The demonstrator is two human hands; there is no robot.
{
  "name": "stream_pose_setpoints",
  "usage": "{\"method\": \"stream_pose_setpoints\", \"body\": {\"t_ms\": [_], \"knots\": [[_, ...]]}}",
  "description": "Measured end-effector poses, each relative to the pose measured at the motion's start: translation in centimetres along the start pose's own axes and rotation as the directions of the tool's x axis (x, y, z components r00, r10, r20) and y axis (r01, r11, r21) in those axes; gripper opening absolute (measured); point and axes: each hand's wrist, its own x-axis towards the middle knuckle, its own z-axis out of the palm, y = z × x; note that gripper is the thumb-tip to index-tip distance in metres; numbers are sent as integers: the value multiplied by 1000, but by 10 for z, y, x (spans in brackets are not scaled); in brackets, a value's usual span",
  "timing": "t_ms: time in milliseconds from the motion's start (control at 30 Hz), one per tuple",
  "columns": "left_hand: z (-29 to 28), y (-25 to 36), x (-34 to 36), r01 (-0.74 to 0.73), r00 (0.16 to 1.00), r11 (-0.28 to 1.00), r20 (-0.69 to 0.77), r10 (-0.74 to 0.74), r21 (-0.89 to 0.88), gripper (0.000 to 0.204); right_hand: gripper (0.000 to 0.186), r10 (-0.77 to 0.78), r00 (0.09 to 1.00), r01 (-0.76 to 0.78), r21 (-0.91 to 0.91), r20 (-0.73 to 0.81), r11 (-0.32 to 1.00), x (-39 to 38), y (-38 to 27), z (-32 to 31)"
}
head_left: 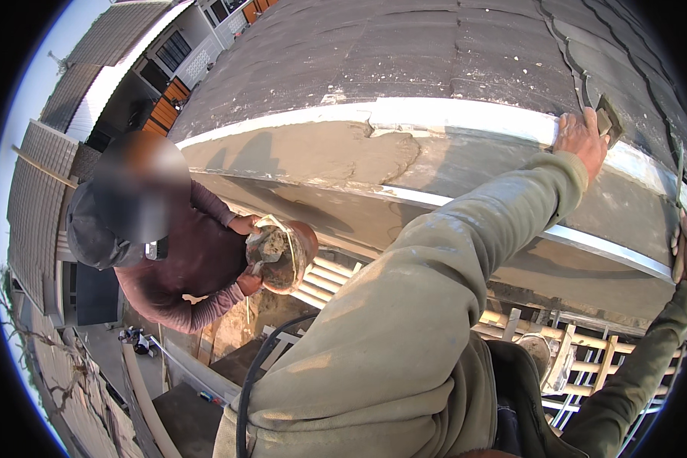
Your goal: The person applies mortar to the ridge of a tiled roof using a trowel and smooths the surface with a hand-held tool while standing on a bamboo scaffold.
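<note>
My left hand (580,141) is closed on a small grey metal tool, like a trowel (611,120), at the roof edge. Beneath it runs a white edge strip (466,114) above a band of grey render (298,145), which has a lower metal straightedge (618,252). My right hand (681,248) is at the far right beside that straightedge, partly lost at the rim; its grip is unclear. On the left, a co-worker (153,259) in a maroon top and dark cap holds a bucket (298,256) of grey mortar with both hands.
Dark roof tiles (389,61) slope up behind the edge. Bamboo scaffolding (328,282) lies below, with a container (534,355) under my arms. A black cable (256,374) runs beside my left arm. Long boards (137,382) and neighbouring houses (168,53) show on the left.
</note>
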Motion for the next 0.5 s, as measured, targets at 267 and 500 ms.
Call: {"method": "stream_pose_setpoints", "body": {"t_ms": [267, 500], "knots": [[-8, -6, 5, -19, 999, 999, 26, 20, -44, 51, 46, 39, 999, -38, 71, -3, 997, -3, -6, -7], [-12, -7, 9, -34, 999, 999, 22, 34, 9, 51, 50, 174, 981, -192, 335, 84, 922, 15, -2, -15]]}}
